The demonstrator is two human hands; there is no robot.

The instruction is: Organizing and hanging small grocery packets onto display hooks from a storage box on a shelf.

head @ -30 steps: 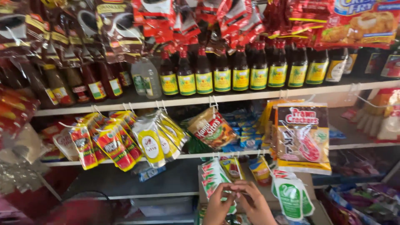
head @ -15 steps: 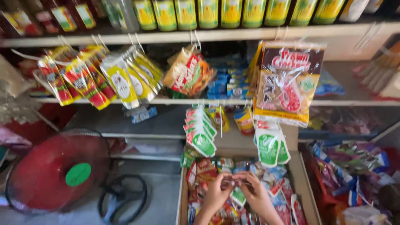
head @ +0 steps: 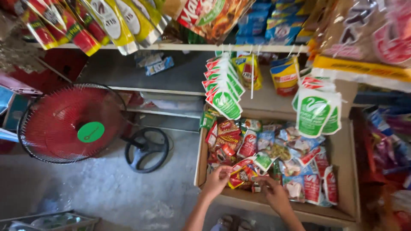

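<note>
A cardboard box (head: 346,171) on the floor holds several small sachets in red, green and white. My left hand (head: 217,179) reaches over the box's near left corner, its fingers pinching the edge of a red and yellow sachet (head: 239,176). My right hand (head: 274,192) is beside it over the front of the box, fingertips touching small sachets near the same spot; what it grips is hard to tell. Green and white pouches (head: 224,87) hang on hooks just above the box, and another bunch (head: 317,112) hangs to the right.
A red floor fan (head: 70,124) with a black round base (head: 146,149) stands on the concrete floor at left. Shelves above carry hanging yellow and red packets (head: 85,21). More packaged goods crowd the right side (head: 385,141). My sandalled feet (head: 231,223) show at the bottom.
The view has tilted down from the shelves of bottles to the box on the floor. Both hands went down from the hanging pouches into the box of sachets.
</note>
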